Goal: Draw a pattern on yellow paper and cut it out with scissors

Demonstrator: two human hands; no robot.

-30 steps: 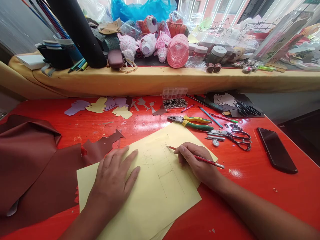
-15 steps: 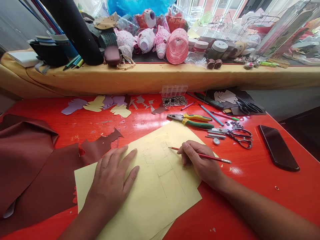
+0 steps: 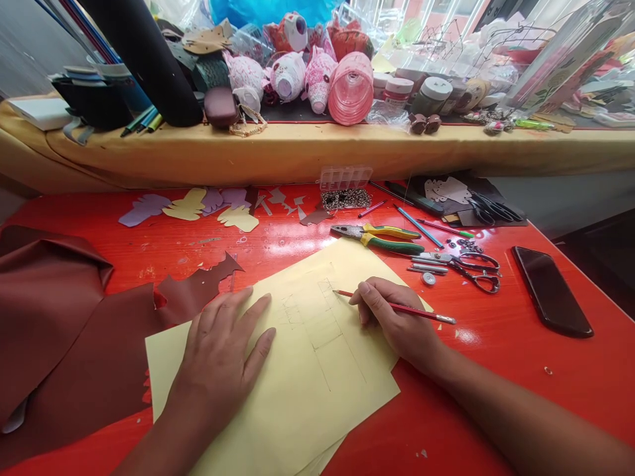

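Head view looks down on a glossy red counter (image 3: pixel 501 403), with a sheet of pale yellow paper (image 3: pixel 317 396) lying at about 6 o'clock of the frame and the edge of another sheet showing beneath it. The left hand (image 3: pixel 218 357) is open wide, resting flat on the left part of the paper with its fingers fanned. The right hand (image 3: pixel 397 317) lies at the paper's upper right, closed narrowly around a red pencil (image 3: pixel 397 308). The pencil's tip points toward 9 o'clock, over faint drawn lines (image 3: pixel 322 324); whether it touches the paper cannot be told. A crumpled sheet of brown leatherette (image 3: pixel 59 330) lies at 9 o'clock, its cut edge running under the paper's left side. Green-and-yellow-handled pliers (image 3: pixel 377 239) lie at 12 o'clock from the paper, and scissors (image 3: pixel 436 258) at 1 o'clock. A smartphone (image 3: pixel 551 292) lies at 3 o'clock from the right hand, well apart from it. Paper cutouts (image 3: pixel 186 206) are spread at 11 o'clock. Beyond the counter, a shelf draped in yellow cloth (image 3: pixel 317 149) carries pink bottle crafts (image 3: pixel 317 79).
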